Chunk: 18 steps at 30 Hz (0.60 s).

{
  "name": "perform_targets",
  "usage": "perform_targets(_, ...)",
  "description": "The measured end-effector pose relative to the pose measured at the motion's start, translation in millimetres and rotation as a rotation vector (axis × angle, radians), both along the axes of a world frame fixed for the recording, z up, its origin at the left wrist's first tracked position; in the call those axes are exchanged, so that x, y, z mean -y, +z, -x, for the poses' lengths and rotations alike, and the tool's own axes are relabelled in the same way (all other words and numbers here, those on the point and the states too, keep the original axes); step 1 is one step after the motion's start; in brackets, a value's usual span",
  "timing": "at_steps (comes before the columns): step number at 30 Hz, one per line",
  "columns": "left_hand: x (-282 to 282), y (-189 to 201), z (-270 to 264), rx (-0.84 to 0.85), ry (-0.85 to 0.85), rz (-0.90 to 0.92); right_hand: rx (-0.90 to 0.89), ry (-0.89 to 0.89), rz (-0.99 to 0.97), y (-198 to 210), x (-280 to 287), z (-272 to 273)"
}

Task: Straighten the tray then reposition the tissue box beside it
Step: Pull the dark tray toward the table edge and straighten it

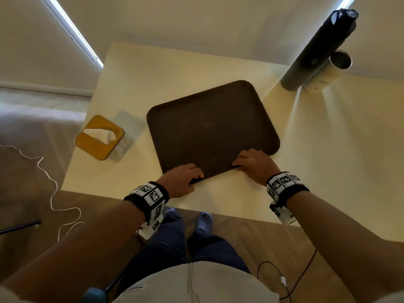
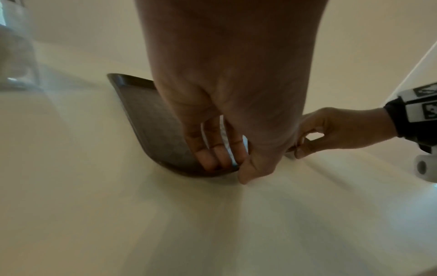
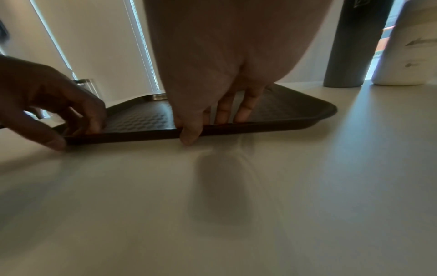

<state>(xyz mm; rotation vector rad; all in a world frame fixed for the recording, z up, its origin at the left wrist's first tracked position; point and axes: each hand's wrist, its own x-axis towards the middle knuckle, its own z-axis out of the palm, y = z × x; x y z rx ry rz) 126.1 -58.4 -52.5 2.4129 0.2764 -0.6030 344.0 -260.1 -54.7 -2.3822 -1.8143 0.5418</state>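
1. Both of my hands pinch the near rim of the tray [image 1: 209, 127]: my left hand [image 1: 181, 179] by its near-left corner, my right hand [image 1: 254, 165] further along, thumbs outside the rim, fingers curled over it.
2. It lies flat on the table [image 1: 306, 149], skewed against the table's edge.
3. Straightening is the step in hand; I judge the next move is a turn to square it.
4. My tissue box [image 1: 99, 136] waits to the left, near but apart.

head: high, looking down | wrists: low, close, along table [image 3: 236, 205] | shared: tray [image 1: 209, 127] near edge
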Motion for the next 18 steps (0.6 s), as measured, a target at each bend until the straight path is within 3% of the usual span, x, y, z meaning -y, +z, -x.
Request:
perform_targets(9,-83,-8,-4,0.136,0.178,-0.151,-0.033,-0.182,-0.040,-6,-71,18)
perform_targets(18,-143,-10,-49,0.244,0.159,-0.199,-0.018,-0.438,-0.055,-9,-128,15)
